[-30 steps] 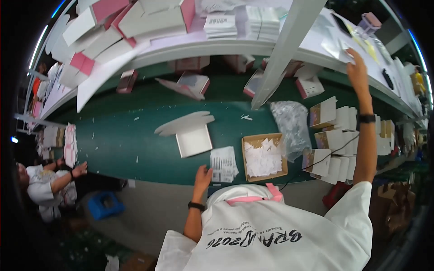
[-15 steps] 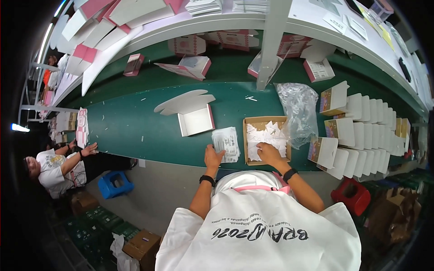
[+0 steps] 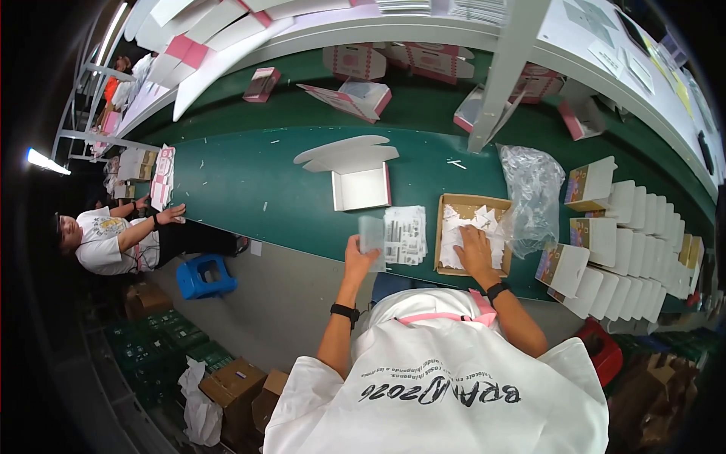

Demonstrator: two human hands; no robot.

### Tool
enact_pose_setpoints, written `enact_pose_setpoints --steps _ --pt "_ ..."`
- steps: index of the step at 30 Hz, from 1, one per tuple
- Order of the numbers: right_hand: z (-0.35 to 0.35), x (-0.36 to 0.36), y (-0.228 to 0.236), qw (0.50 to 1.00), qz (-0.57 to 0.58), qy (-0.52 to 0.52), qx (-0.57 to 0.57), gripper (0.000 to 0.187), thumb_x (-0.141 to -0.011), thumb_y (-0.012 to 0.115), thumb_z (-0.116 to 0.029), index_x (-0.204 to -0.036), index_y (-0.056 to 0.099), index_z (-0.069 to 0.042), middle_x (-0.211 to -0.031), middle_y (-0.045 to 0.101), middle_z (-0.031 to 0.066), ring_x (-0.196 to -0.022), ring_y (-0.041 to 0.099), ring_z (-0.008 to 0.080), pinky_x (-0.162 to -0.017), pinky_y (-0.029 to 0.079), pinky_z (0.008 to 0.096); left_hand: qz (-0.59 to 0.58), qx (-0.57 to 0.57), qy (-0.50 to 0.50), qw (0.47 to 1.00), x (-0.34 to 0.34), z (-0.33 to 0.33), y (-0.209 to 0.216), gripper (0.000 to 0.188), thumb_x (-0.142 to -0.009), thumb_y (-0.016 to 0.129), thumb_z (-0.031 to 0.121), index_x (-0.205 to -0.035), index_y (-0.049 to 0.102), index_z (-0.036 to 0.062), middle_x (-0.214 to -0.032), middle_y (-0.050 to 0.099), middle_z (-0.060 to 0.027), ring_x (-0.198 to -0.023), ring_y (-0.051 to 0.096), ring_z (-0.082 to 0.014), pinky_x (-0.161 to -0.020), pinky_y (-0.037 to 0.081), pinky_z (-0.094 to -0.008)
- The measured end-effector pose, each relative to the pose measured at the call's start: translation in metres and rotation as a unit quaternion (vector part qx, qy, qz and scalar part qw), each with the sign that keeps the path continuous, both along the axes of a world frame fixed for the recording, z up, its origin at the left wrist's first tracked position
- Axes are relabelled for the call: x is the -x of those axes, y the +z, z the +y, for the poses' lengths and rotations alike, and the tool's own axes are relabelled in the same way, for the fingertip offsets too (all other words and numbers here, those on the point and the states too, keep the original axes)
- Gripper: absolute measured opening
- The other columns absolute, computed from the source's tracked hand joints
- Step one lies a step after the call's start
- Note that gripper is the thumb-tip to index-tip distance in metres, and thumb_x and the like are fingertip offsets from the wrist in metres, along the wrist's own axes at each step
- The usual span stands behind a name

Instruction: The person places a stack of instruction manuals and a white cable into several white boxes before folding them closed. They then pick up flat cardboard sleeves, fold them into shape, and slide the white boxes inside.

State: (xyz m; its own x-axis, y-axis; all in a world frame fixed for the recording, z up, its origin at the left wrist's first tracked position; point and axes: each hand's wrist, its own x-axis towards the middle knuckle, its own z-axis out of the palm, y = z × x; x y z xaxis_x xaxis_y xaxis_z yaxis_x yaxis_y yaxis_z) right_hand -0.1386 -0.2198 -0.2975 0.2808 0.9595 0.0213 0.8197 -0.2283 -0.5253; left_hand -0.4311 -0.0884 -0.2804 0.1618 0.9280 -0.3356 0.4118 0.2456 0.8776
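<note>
My left hand (image 3: 360, 257) is closed on the edge of a translucent plastic bag (image 3: 371, 233), tilted up beside a stack of flat bags with dark print (image 3: 406, 235). To the right of that stack is a shallow brown cardboard tray (image 3: 439, 234) holding loose white paper pieces (image 3: 451, 240). My right hand (image 3: 475, 253) reaches over the tray's near edge, fingers stretched out on the papers. Whether a paper is under its fingertips, I cannot tell. Beyond the bag stack, a white box with pink sides (image 3: 361, 189) stands with its lid raised.
Crumpled clear plastic (image 3: 532, 200) lies against the tray's right side. Rows of open cartons (image 3: 597, 265) fill the table's right end. A metal post (image 3: 514, 76) rises at the back, near pink-and-white boxes (image 3: 355, 98). At far left, a person (image 3: 113, 234) works beyond a blue stool (image 3: 206, 277).
My left hand has raised a translucent bag at the stack's left edge. My right hand has moved farther into the tray, its fingers straighter. The whole view has shifted.
</note>
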Motion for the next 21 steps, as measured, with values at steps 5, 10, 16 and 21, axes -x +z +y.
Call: enact_pose_setpoints --steps 5,10,16,21 --pt "-0.007 -0.02 -0.038 0.998 -0.005 0.003 0.062 0.033 -0.08 0.066 -0.009 -0.111 0.059 -0.003 -0.109 0.056 0.015 -0.1 0.052 0.036 -0.087 0.044 0.0441 -0.108 0.133 0.037 0.984 -0.011 0.056 0.043 0.045 -0.078 0.073 0.012 -0.115 0.051 -0.0016 -0.099 0.063 -0.0101 -0.088 0.063 -0.021 -0.074 0.05 -0.0322" --pt "-0.001 -0.002 -0.012 0.998 -0.027 -0.064 0.002 0.032 -0.08 0.067 -0.01 -0.11 0.059 -0.001 -0.107 0.057 0.017 -0.098 0.054 0.0369 -0.085 0.045 0.0442 -0.072 0.192 0.09 0.975 -0.01 0.121 0.032 0.047 -0.077 0.073 0.02 -0.115 0.055 -0.001 -0.097 0.065 -0.0092 -0.086 0.064 -0.0235 -0.074 0.05 -0.0352" --pt "0.007 0.02 -0.012 0.981 -0.065 -0.167 0.068 0.033 -0.079 0.068 -0.012 -0.109 0.059 -0.001 -0.105 0.058 0.0179 -0.099 0.053 0.0381 -0.085 0.046 0.0428 0.022 0.044 -0.236 0.971 -0.002 0.219 -0.036 0.038 -0.073 0.068 0.016 -0.107 0.062 -0.0003 -0.099 0.068 -0.0134 -0.088 0.066 -0.0312 -0.075 0.051 -0.0366" --pt "0.009 0.015 -0.01 0.979 -0.047 -0.189 0.052 0.03 -0.081 0.067 -0.014 -0.107 0.061 -0.002 -0.095 0.063 0.0183 -0.089 0.059 0.0366 -0.079 0.048 0.0455 0.175 -0.188 -0.384 0.887 -0.025 0.253 -0.05 0.034 -0.07 0.064 0.008 -0.103 0.064 -0.0001 -0.1 0.066 -0.0197 -0.093 0.062 -0.0386 -0.077 0.051 -0.0379"
